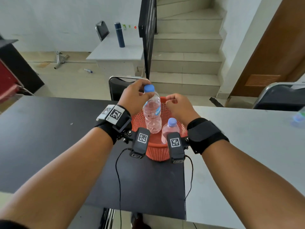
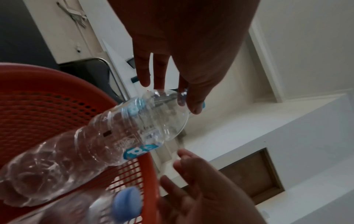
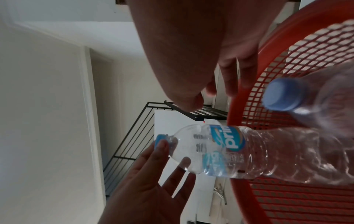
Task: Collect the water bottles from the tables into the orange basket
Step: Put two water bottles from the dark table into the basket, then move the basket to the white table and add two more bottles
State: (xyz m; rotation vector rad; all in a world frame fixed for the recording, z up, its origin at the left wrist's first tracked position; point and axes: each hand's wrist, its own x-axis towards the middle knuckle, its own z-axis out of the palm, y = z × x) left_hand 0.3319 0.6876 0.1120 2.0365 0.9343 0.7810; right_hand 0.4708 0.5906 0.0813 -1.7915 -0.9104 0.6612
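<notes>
An orange mesh basket (image 1: 156, 151) stands on the black table (image 1: 49, 138). A clear water bottle (image 1: 152, 113) with a blue cap leans inside it, its base down in the basket. My left hand (image 1: 146, 90) pinches that bottle at the cap; the left wrist view shows thumb and fingers (image 2: 149, 75) at the neck of the bottle (image 2: 95, 144). A second, shorter bottle (image 1: 170, 128) stands in the basket beside it. My right hand (image 1: 171, 100) hovers over the basket's right rim, fingers loosely curled, holding nothing.
A white table (image 1: 247, 146) adjoins on the right, with a blurred bottle (image 1: 299, 116) at its far right edge. A black chair (image 1: 118, 86) stands behind the basket. A dark blue flask (image 1: 119, 34) stands on a far white table. Another bottle (image 1: 88, 70) lies on the floor. Stairs rise behind.
</notes>
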